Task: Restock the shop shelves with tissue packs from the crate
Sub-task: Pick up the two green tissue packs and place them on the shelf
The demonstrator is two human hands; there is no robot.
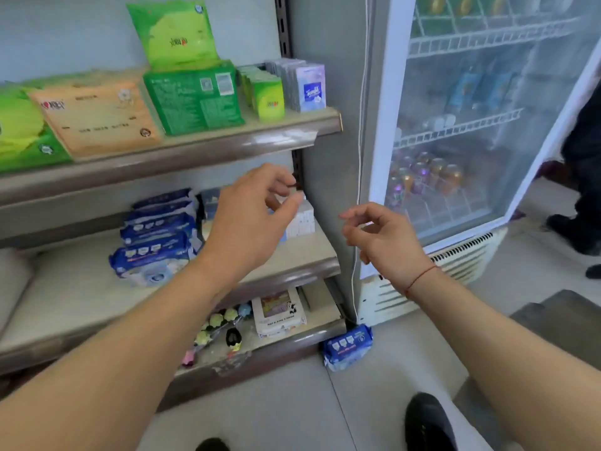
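Note:
My left hand (257,209) hovers over the right end of the middle shelf (292,260), fingers loosely curled, holding nothing. Just behind it stands a row of small white tissue packs (304,219), partly hidden by the hand. My right hand (380,237) hangs empty in front of the shelf's right end, fingers loosely bent. Blue wrapped tissue packs (156,236) are stacked further left on the middle shelf. One blue pack (348,346) lies on the floor beside the bottom shelf. No crate is in view.
The top shelf (227,141) holds green and orange tissue packs and small pocket packs (309,86). A glass-door drinks fridge (471,125) stands to the right. A person's legs (585,190) are at the far right. The bottom shelf carries small toys and a white pack (278,312).

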